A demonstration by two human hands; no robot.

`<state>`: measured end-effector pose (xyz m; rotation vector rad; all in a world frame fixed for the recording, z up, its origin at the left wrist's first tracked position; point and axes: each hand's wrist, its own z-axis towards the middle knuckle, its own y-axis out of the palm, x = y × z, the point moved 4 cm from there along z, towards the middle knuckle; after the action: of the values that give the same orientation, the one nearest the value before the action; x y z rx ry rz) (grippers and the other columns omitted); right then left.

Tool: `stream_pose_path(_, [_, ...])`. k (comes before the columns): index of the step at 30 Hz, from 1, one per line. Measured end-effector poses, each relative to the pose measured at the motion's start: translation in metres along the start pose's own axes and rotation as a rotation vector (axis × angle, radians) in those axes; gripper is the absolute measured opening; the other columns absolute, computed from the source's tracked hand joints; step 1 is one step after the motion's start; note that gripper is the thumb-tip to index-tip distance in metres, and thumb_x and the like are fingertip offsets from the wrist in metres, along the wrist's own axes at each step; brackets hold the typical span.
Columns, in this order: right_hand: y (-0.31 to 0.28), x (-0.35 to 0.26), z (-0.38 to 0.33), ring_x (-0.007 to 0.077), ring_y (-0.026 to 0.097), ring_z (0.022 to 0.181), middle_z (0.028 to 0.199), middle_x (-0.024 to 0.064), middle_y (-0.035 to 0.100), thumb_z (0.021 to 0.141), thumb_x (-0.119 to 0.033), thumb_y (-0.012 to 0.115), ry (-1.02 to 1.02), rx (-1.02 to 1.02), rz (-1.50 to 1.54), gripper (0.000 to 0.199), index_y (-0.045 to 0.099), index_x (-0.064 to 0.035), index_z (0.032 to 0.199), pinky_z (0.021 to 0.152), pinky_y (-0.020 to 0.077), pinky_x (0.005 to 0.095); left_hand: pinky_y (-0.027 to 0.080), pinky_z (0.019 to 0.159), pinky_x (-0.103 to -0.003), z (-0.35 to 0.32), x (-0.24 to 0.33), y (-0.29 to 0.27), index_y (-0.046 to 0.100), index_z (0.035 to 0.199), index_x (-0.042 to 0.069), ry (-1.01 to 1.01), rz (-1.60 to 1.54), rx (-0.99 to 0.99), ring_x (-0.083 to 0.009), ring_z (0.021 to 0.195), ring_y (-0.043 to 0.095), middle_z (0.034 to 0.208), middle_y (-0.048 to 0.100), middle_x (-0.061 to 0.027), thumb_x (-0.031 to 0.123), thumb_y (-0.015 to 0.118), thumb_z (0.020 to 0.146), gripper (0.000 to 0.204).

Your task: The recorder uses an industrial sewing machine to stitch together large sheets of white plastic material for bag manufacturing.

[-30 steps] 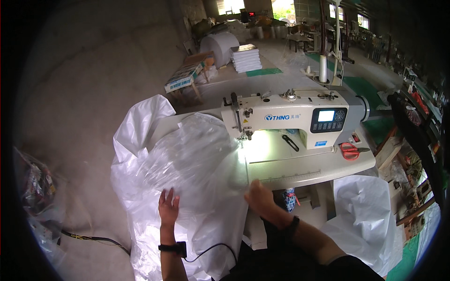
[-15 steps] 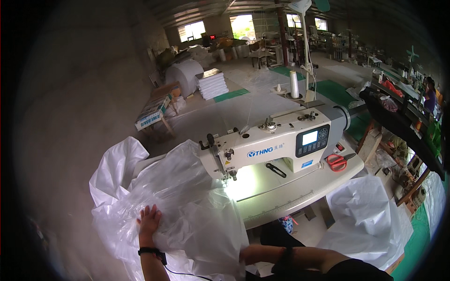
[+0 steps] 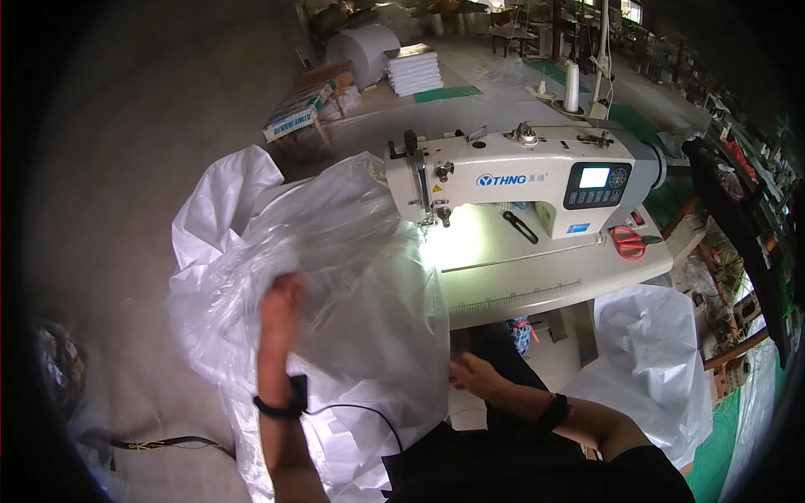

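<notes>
A large sheet of white, translucent plastic film (image 3: 369, 310) is bunched over the left end of the sewing machine's bed and hangs down in front of me. Over its crumpled left part is my left hand (image 3: 283, 302), smeared by motion, so its fingers cannot be made out. At the sheet's right edge, below the machine bed, my right hand (image 3: 476, 375) has its fingers curled in on the film's border. The white sewing machine (image 3: 503, 172) stands beyond both hands, its lamp lighting the needle area, where the film reaches the presser foot.
Black thread snips (image 3: 520, 226) and red-handled scissors (image 3: 629, 242) lie on the machine bed. More white film (image 3: 646, 344) hangs at the right. A thread cone (image 3: 572, 88) stands behind the machine. Farther back are a large roll (image 3: 366, 54) and stacked white sheets (image 3: 414, 71).
The view has tipped down, so the machine sits higher and farther right. My left hand has gone from lying spread on the film to a blurred, more bunched shape. My right hand shows more clearly.
</notes>
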<state>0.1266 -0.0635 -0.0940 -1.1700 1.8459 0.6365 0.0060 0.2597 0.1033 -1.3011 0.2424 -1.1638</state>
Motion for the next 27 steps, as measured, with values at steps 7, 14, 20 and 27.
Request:
stream_pose_path(7, [0.009, -0.034, 0.009, 0.0203, 0.060, 0.092, 0.101, 0.0117, 0.060, 0.096, -0.031, 0.048, -0.246, -0.018, 0.288, 0.039, 0.048, 0.0006, 0.119, 0.082, 0.0506, 0.0352, 0.049, 0.076, -0.044, -0.173, 0.150, 0.120, 0.057, 0.100, 0.002, -0.021, 0.141, -0.502, -0.0325, 0.091, 0.062, 0.098, 0.063, -0.0160, 0.032, 0.061, 0.082, 0.035])
stream_pose_path(14, [-0.010, -0.045, -0.024, 0.0284, 0.066, 0.082, 0.097, 0.0145, 0.062, 0.094, -0.026, 0.050, -0.229, 0.156, 0.396, 0.036, 0.047, 0.0018, 0.116, 0.073, 0.0539, 0.0404, 0.048, 0.069, -0.044, -0.203, 0.174, 0.114, 0.056, 0.089, 0.004, 0.039, 0.170, -0.190, -0.0319, 0.078, 0.061, 0.083, 0.060, -0.0127, 0.012, 0.055, 0.078, 0.013])
stream_pose_path(20, [-0.015, -0.066, -0.006, 0.0269, 0.065, 0.085, 0.086, 0.0134, 0.066, 0.087, -0.021, 0.056, -0.346, 0.354, -0.582, 0.041, 0.048, 0.0043, 0.118, 0.074, 0.0512, 0.0374, 0.045, 0.065, -0.039, -0.215, 0.228, 0.115, 0.057, 0.087, 0.006, 0.564, 0.226, -0.388, -0.0254, 0.075, 0.057, 0.075, 0.054, -0.0075, 0.011, 0.059, 0.074, 0.015])
stream_pose_path(27, [-0.021, -0.050, -0.011, 0.0165, 0.063, 0.091, 0.102, 0.0085, 0.064, 0.092, -0.016, 0.055, -0.277, -0.334, 0.811, 0.029, 0.057, 0.0011, 0.114, 0.082, 0.0511, 0.0317, 0.041, 0.077, -0.041, -0.123, 0.169, 0.063, 0.060, 0.092, 0.009, 0.330, 0.719, 0.373, -0.0249, 0.086, 0.055, 0.081, 0.057, -0.0052, 0.020, 0.065, 0.075, 0.020])
